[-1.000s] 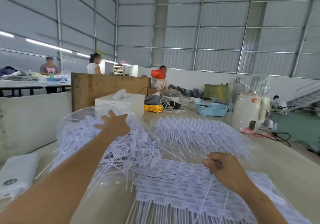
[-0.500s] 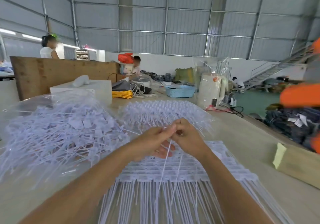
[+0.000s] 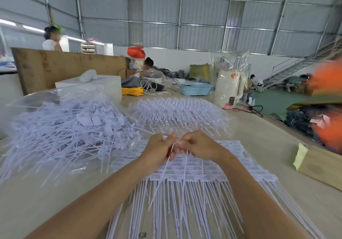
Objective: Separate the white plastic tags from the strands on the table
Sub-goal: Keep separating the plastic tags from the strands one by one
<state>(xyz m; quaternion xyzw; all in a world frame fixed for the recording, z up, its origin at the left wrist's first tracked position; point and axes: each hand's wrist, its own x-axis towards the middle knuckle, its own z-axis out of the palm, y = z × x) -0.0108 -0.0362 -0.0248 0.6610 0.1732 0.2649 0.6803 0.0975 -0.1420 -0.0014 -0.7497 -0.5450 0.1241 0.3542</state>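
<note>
My left hand point(image 3: 159, 151) and my right hand point(image 3: 199, 146) meet above the table's middle, fingertips together. Each pinches the head of a white plastic tag point(image 3: 174, 142); the thin tails hang down from my fingers. Below my hands lies a flat sheet of joined tags point(image 3: 187, 174) with rows of long strands running toward me. A loose heap of separated tags point(image 3: 68, 129) fills an open clear bag at the left. Another bundle of tags in clear plastic point(image 3: 179, 113) lies behind my hands.
A wooden board point(image 3: 64, 66) and a white box point(image 3: 103, 83) stand at the back left, with yellow cord point(image 3: 132, 91), a blue basket point(image 3: 194, 89) and a white wrapped appliance point(image 3: 229, 89) behind. A cardboard piece point(image 3: 318, 166) lies right. People work in the background.
A second ago my left hand reached into the heap at the left while my right held a tag over the sheet. Both hands have since come together over the sheet, pinching tags.
</note>
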